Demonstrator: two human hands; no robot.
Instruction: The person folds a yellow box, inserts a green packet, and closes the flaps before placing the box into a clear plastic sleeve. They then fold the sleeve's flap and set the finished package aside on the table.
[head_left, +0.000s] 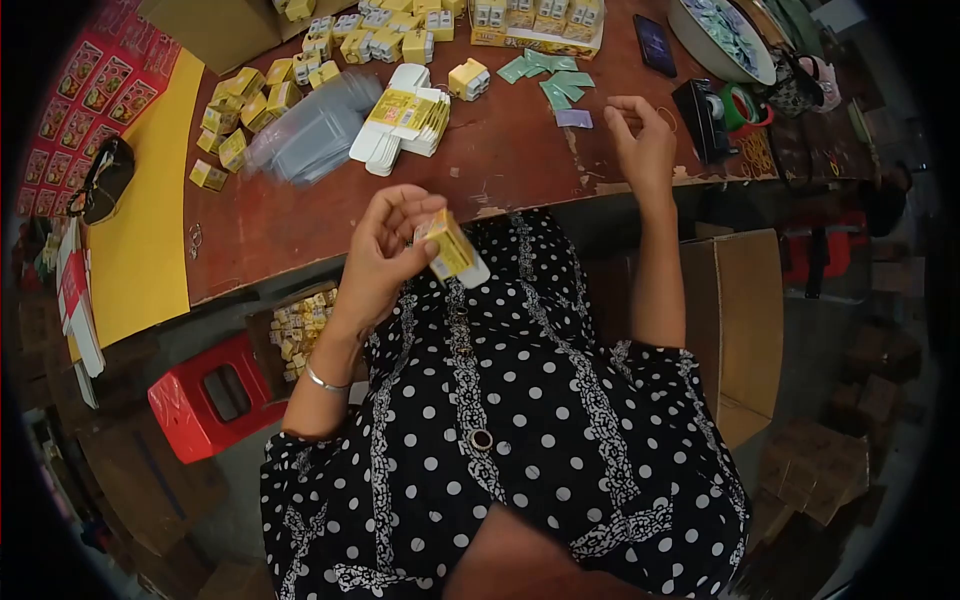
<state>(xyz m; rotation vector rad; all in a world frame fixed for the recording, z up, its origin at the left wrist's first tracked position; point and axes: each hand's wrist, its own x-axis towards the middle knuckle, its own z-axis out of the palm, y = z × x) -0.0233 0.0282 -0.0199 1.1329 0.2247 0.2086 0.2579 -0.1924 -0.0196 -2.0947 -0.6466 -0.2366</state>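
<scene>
The person's left hand [393, 238] held a small yellow box [452, 252] between thumb and fingers, in front of the near edge of the table [290, 235] and over the polka-dot garment [545, 440]. The box was tilted, with a white flap sticking out at its lower end. The right hand [636, 128] was raised near the table's front edge, half open, its fingers curled and its thumb parted from them. Just to its left lay a purple sachet [574, 118], with several green sachets [568, 80] beyond it. To its right stood a black holder [702, 120], next to a green-and-red tape roll [742, 108] and some rubber bands [758, 156].

Beyond the left hand, a stack of flattened cartons [408, 118] lay on the table, touching a blurred heap of clear plastic [318, 128]. Yellow boxes [232, 148] were scattered to the left and farther back, and another yellow box [468, 79] sat alone to the right of the stack. A display tray [530, 42] filled with boxes, a phone [655, 45] and a bowl [762, 68] of sachets stood along the far side. A red stool [190, 405] was on the floor at the left.
</scene>
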